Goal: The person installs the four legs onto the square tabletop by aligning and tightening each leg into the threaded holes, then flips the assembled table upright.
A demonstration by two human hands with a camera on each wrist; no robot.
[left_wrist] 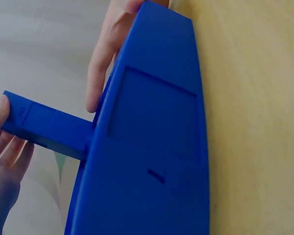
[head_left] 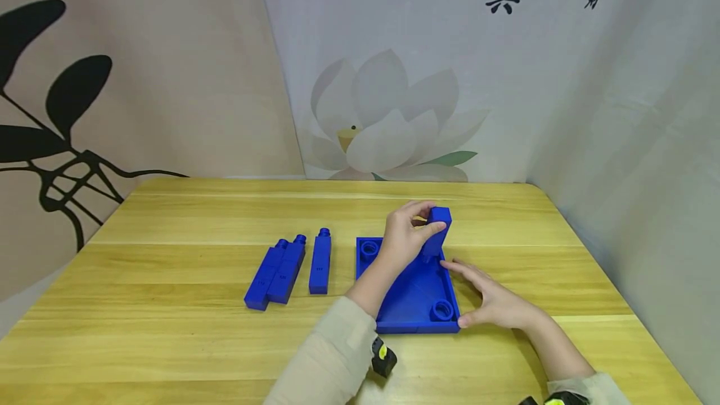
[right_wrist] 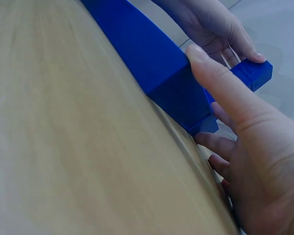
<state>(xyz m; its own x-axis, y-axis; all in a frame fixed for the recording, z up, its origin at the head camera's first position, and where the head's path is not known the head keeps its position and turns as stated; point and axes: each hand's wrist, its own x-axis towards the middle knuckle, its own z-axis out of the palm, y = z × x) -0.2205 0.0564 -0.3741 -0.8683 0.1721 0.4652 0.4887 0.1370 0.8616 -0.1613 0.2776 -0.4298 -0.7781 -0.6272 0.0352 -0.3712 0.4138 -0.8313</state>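
Note:
My left hand (head_left: 404,233) pinches the upper end of a blue square leg (head_left: 437,230), which stands nearly upright over the back right corner of a shallow blue panel (head_left: 410,295) with a raised rim. Its lower end meets that corner; the exact join is hidden. My right hand (head_left: 497,299) holds the panel's right side, thumb at the front right corner and a fingertip by the rim farther back. Round sockets show at the back left (head_left: 369,249) and front right (head_left: 441,310). In the left wrist view, markings show on the held leg (left_wrist: 49,122).
Left of the panel, three more blue legs lie on the wooden table (head_left: 185,330): two side by side (head_left: 275,272) and one apart (head_left: 320,264), each with a narrow round end pointing away. A printed curtain (head_left: 394,49) stands behind the table.

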